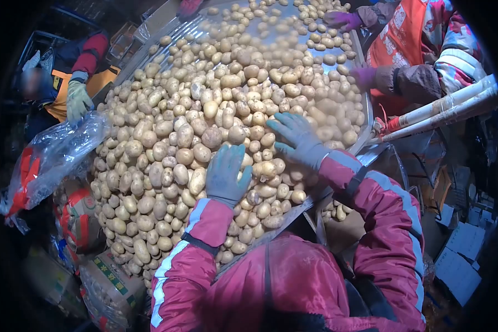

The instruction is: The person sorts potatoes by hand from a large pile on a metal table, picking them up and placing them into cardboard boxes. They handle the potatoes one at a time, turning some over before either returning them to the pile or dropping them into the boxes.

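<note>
A large heap of potatoes (185, 135) covers the metal sorting table in front of me. My left hand (226, 178), in a grey-green glove, rests on the near part of the heap with its fingers spread. Further forward and to the right, my right hand (300, 141) lies over the potatoes, its gloved fingers stretched out and the thumb apart. Both hands touch potatoes, and neither appears to grip one. Under my palms the potatoes are hidden.
At the left, a co-worker's gloved hand (78, 102) is at a clear plastic bag (66, 149). Across the table, another person's purple gloves (346, 20) reach in. White poles (442, 108) jut in from the right. Printed sacks (108, 279) stand lower left; white boxes (459, 260) lie lower right.
</note>
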Motion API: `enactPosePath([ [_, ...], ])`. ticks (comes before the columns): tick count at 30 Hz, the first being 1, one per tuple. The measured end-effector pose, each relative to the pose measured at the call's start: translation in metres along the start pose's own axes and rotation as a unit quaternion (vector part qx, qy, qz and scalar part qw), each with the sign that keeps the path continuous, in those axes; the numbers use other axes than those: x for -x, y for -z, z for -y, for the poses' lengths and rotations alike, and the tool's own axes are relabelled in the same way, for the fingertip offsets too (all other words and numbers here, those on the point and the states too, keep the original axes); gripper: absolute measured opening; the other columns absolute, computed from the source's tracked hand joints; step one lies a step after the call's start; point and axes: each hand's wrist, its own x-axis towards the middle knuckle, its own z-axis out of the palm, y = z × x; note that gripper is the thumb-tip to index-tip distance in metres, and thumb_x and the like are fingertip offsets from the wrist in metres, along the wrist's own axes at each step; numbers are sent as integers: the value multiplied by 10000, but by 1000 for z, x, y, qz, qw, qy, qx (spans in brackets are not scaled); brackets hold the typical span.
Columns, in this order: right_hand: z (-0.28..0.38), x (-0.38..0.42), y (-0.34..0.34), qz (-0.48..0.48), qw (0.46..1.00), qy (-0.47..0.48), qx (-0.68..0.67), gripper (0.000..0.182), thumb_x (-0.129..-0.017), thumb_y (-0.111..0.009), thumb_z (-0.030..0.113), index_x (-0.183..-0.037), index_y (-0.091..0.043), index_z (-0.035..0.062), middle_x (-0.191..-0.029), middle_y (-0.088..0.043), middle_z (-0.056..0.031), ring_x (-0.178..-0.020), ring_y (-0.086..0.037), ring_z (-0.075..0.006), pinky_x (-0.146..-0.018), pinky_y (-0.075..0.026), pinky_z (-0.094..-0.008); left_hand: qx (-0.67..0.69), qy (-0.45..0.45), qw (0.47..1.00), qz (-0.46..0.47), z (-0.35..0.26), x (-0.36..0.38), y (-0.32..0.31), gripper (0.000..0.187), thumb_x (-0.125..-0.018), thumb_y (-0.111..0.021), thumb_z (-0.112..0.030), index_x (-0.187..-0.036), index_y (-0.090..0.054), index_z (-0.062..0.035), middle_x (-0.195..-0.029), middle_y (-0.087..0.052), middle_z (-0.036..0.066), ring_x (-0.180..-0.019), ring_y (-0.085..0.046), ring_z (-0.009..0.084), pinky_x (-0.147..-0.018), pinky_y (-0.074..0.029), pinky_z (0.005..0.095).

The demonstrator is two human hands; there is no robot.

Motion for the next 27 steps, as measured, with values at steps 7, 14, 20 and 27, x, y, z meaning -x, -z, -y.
enactPosePath([
  [7,-88,-61,8,-30,966,-44,253,770,-769,-789,228,-1487,-528,329,-1553,-471,-58,-1516,-340,-390,-1259,-257,-543,21,11,1000,-16,0,-3,1,510,-885,-748,-240,-1362,-664,-78,-1353,-659,154,-1306,-593,380,-1100,-476,498],
  [14,-139,-108,49,-130,963,-206,110,699,-872,-763,326,-1517,-528,200,-1566,-512,-148,-1483,-429,-352,-1239,-321,-457,20,13,1000,-20,3,0,0,520,-883,-746,-257,-1364,-661,-81,-1362,-652,156,-1293,-589,390,-1106,-473,499],
  [20,-42,-17,29,-126,974,-131,-138,606,-880,-806,294,-1424,-610,114,-1437,-606,-183,-1381,-535,-370,-1192,-409,-465,28,12,999,-19,4,0,1,541,-885,-747,-276,-1380,-650,-80,-1376,-640,159,-1307,-574,389,-1118,-459,505],
  [27,-28,23,-3,-12,986,-104,-132,657,-852,-793,254,-1462,-571,152,-1379,-633,-155,-1284,-593,-365,-1106,-473,-446,11,4,1000,-19,2,0,2,548,-886,-742,-270,-1389,-639,-77,-1371,-638,170,-1308,-571,394,-1120,-458,505],
])
